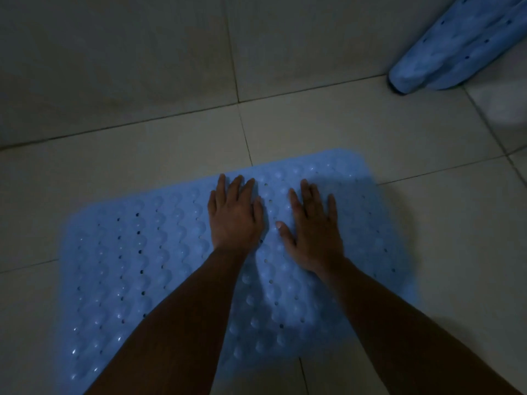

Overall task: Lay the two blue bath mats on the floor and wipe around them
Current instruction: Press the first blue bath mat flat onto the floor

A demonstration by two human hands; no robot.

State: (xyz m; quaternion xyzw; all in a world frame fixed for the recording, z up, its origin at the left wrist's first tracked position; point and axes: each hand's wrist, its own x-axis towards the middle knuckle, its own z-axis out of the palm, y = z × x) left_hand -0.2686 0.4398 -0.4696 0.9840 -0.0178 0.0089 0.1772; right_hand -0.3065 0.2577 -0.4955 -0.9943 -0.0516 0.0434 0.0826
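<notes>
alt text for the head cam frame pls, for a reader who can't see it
Both hands, left hand and right hand, press flat with straight fingers on a blue bath mat spread on the tiled floor. A second blue mat, not yet laid flat, stands in the upper right corner. Lighting is dim.

Illumination is dim throughout, with a cold bluish cast. The upper left of the tiled floor [114,67] falls into near darkness. Small specular glints show on the bumps of the flat blue mat [119,280], chiefly along its left side. Soft shadows lie just right of both forearms. Detail is soft and grainy; mat edges are smeared. Grout lines bow slightly toward the frame edges.
</notes>
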